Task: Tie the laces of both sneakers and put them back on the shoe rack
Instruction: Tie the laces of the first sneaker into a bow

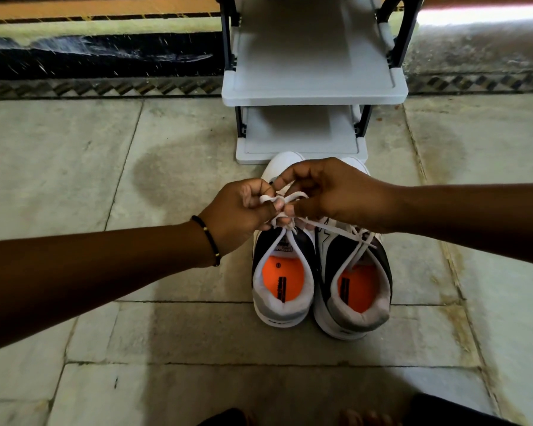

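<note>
Two white, grey and black sneakers with orange insoles stand side by side on the stone floor, heels toward me: the left sneaker (282,284) and the right sneaker (356,290). Over the left sneaker's tongue, my left hand (240,210) and my right hand (333,192) each pinch part of its white lace (285,198), which forms loops between my fingertips. The right sneaker's lace (363,238) lies loose across its upper. The toes of both sneakers are hidden behind my hands.
A grey plastic shoe rack (314,87) with dark posts stands just beyond the sneakers; its two visible shelves hold nothing. A dark patterned strip runs along the wall behind it. My knees show at the bottom edge.
</note>
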Demonstrator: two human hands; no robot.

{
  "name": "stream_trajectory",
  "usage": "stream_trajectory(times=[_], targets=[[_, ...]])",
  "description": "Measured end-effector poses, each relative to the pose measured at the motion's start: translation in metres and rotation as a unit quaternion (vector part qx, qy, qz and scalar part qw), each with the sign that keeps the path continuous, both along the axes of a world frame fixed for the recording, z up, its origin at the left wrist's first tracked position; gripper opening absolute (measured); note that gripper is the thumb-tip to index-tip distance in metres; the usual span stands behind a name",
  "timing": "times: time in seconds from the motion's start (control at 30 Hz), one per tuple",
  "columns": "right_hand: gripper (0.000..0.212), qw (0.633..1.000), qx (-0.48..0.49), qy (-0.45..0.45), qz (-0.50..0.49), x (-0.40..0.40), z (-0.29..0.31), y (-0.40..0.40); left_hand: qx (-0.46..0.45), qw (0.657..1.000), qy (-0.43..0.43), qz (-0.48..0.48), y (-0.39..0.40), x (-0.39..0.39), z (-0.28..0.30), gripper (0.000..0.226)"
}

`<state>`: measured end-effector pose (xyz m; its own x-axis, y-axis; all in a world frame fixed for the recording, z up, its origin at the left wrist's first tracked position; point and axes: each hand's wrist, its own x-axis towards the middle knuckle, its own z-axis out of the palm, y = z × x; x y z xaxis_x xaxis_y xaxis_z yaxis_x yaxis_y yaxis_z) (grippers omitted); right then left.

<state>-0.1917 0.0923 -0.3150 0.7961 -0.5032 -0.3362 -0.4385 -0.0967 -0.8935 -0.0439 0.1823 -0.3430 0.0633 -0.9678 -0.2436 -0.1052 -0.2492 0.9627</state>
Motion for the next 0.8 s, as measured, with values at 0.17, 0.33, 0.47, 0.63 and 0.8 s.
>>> stream_trajectory(times=[0.17,0.33,0.47,0.63,0.8], targets=[[0.041,0.934,-0.321,0.058,0.146,-0.004,0.004,0.004,0.025,1.0,0.008,0.016,-0.001,-0.002,-0.001,0.02],[0.019,0.925,-0.36,0.024,0.124,-0.004,-0.001,0.003,0.028,0.999,0.018,-0.027,0.001,-0.001,0.002,0.02],[0.014,0.961,-0.268,0.017,0.064,-0.004,-0.003,0.0,0.018,0.998,0.017,-0.051,0.0,-0.001,0.005,0.014],[0.009,0.994,-0.105,0.003,-0.012,-0.004,-0.011,-0.002,0.015,0.998,0.009,-0.059,0.002,0.001,0.002,0.009],[0.009,0.997,-0.074,0.002,-0.016,-0.002,-0.01,-0.003,0.029,0.998,0.007,-0.063,0.001,0.002,-0.001,0.017]])
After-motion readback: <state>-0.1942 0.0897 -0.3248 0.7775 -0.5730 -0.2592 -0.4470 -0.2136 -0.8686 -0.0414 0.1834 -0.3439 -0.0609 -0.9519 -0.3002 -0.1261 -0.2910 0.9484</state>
